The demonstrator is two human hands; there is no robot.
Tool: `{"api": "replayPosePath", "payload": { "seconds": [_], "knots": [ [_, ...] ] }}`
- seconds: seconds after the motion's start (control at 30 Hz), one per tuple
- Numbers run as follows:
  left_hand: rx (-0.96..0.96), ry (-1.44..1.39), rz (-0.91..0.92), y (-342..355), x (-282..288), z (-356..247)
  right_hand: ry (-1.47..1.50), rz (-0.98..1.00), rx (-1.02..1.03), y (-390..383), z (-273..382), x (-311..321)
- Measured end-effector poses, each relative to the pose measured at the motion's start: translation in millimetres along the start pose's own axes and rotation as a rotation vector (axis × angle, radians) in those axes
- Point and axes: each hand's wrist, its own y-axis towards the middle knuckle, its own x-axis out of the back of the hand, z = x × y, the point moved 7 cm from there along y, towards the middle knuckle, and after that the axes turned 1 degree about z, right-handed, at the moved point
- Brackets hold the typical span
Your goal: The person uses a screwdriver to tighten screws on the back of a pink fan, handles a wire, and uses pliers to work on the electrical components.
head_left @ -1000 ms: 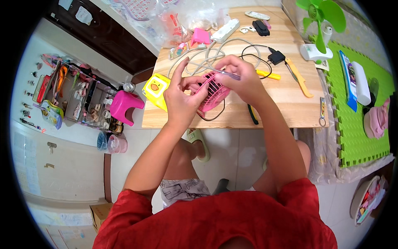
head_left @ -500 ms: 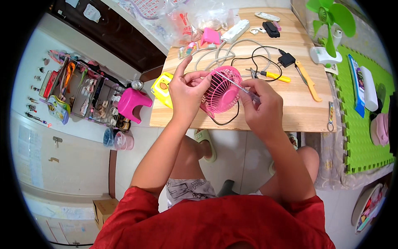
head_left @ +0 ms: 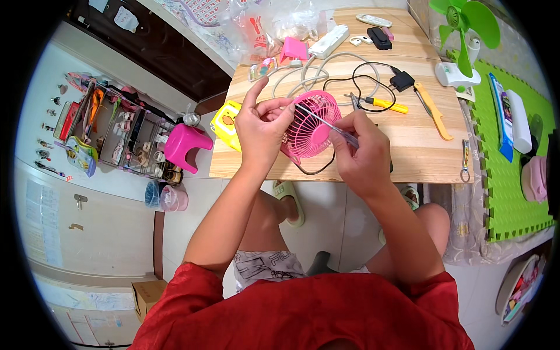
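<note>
A small pink fan (head_left: pixel 315 129) with a round wire grille rests near the table's front edge, its black cord looping below it. Over the grille, a screwdriver (head_left: pixel 318 119) with a thin metal shaft points up and to the left. My right hand (head_left: pixel 363 153) grips the screwdriver's handle, fingers wrapped round it. At the shaft's tip, my left hand (head_left: pixel 262 128) pinches with thumb and fingers, its index finger raised. Whether a small part sits in that pinch is too small to tell. Part of the fan is hidden behind my left hand.
A yellow case (head_left: pixel 227 125) lies left of the fan. Behind are a yellow-handled tool (head_left: pixel 385 105), black adapter (head_left: pixel 401 80), coiled cables, white power strip (head_left: pixel 328 42) and yellow box cutter (head_left: pixel 433 111). A green fan (head_left: pixel 459 73) stands at right; a pink stool (head_left: pixel 188 147) is at left.
My right hand and the screwdriver have shifted slightly left and down, tilting the shaft. The left hand keeps its pinch at the tip. The view has moved slightly.
</note>
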Motion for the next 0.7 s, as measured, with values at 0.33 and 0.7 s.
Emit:
{"api": "replayPosePath", "payload": {
  "seconds": [0.33, 0.7],
  "knots": [
    [0.008, -0.017, -0.016, -1.0, 0.6, -0.2, -0.093, -0.021, 0.067, -3.0, 8.3, -1.9],
    [0.01, -0.01, -0.034, -1.7, 1.9, -0.7, -0.065, -0.031, 0.012, -4.8, 8.1, -1.9]
  ]
}}
